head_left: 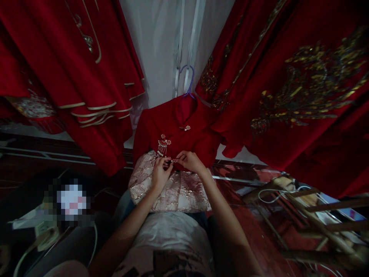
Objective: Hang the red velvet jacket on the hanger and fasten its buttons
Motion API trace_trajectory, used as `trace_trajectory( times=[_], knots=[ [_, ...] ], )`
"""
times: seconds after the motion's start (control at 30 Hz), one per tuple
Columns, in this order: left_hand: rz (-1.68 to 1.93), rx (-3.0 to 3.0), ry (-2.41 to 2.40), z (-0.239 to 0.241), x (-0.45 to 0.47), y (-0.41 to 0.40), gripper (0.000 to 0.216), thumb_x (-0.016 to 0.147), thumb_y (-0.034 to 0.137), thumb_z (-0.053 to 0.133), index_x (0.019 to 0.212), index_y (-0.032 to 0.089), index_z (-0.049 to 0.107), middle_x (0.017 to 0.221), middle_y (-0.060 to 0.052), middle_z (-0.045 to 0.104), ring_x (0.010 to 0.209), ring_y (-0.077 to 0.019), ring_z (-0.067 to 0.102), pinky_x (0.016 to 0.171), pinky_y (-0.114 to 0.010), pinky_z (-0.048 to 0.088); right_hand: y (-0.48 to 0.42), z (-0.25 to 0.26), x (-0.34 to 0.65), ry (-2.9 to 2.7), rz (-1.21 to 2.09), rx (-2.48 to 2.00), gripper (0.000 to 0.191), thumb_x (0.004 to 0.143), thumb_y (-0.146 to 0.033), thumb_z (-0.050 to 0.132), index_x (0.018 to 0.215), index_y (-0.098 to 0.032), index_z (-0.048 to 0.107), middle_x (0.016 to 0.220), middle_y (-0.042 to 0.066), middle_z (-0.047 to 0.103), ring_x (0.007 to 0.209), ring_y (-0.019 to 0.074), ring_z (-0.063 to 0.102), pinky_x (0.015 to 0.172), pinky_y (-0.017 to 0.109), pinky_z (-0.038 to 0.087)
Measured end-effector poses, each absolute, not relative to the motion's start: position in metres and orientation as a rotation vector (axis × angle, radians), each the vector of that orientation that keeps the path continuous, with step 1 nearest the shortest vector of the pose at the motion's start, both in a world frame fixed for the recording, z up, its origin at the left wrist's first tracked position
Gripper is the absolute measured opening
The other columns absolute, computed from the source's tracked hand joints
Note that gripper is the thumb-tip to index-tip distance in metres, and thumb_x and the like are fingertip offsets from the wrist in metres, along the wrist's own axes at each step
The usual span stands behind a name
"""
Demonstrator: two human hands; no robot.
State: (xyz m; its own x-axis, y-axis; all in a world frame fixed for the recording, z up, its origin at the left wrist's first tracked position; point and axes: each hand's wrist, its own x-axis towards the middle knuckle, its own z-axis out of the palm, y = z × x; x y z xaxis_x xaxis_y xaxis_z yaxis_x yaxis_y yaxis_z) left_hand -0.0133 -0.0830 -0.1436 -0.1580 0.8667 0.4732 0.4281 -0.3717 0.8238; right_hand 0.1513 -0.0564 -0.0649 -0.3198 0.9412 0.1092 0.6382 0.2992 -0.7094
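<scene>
A small red jacket [175, 130] on a purple hanger [188, 79] lies in front of me over a pink and gold brocade skirt [173, 192]. It carries a pearl button [186, 128] near the collar and a tasselled pearl ornament [163, 146] lower down. My left hand [160, 173] and my right hand [190, 161] meet at the jacket's lower front. Both pinch a small fastening [173, 160] between their fingertips.
Large red gowns with gold embroidery hang at the left [72, 69] and right [302, 96]. A white wall with rails [184, 46] stands behind. A wooden chair [317, 215] with a white cable stands at the lower right. A blurred patch lies at the lower left.
</scene>
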Motion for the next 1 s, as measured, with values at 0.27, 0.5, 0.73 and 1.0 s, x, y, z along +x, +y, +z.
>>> trace_trajectory(
  times=[0.27, 0.5, 0.73, 1.0],
  knots=[
    [1.541, 1.663, 1.375, -0.145, -0.014, -0.083, 0.017, 0.084, 0.034, 0.062, 0.089, 0.018, 0.061, 0.087, -0.004, 0.065, 0.082, -0.0151, 0.064, 0.078, -0.031, 0.054, -0.053, -0.079, 0.140, -2.042, 0.791, -1.351, 0.013, 0.075, -0.014, 0.066, 0.088, -0.014, 0.065, 0.079, 0.005, 0.070, 0.071, 0.0121, 0.065, 0.066, 0.021, 0.049],
    [1.610, 1.463, 1.295, -0.142, -0.013, -0.081, 0.021, 0.083, 0.038, 0.062, 0.086, 0.017, 0.061, 0.083, -0.004, 0.067, 0.079, -0.0146, 0.065, 0.075, -0.028, 0.053, -0.052, -0.073, 0.140, -1.971, 0.909, -1.317, 0.013, 0.072, -0.022, 0.070, 0.081, -0.014, 0.065, 0.074, 0.004, 0.069, 0.067, 0.0121, 0.063, 0.064, 0.022, 0.049],
    [1.666, 1.027, 1.078, -0.111, -0.016, -0.052, 0.038, 0.076, 0.047, 0.067, 0.098, 0.017, 0.067, 0.095, -0.007, 0.070, 0.077, -0.0155, 0.066, 0.072, -0.028, 0.054, -0.062, -0.038, 0.168, -1.956, 1.554, -1.111, 0.032, 0.062, -0.036, 0.077, 0.081, -0.014, 0.063, 0.072, 0.002, 0.068, 0.061, 0.0106, 0.061, 0.062, 0.024, 0.049],
    [1.672, 0.763, 0.798, -0.075, -0.007, -0.037, 0.034, 0.072, 0.038, 0.074, 0.097, 0.015, 0.071, 0.112, -0.010, 0.069, 0.086, -0.0126, 0.066, 0.080, -0.024, 0.050, -0.066, -0.023, 0.184, -1.996, 1.589, -1.090, 0.034, 0.061, -0.035, 0.078, 0.082, -0.014, 0.062, 0.071, 0.001, 0.066, 0.062, 0.0100, 0.060, 0.062, 0.024, 0.049]
  ],
)
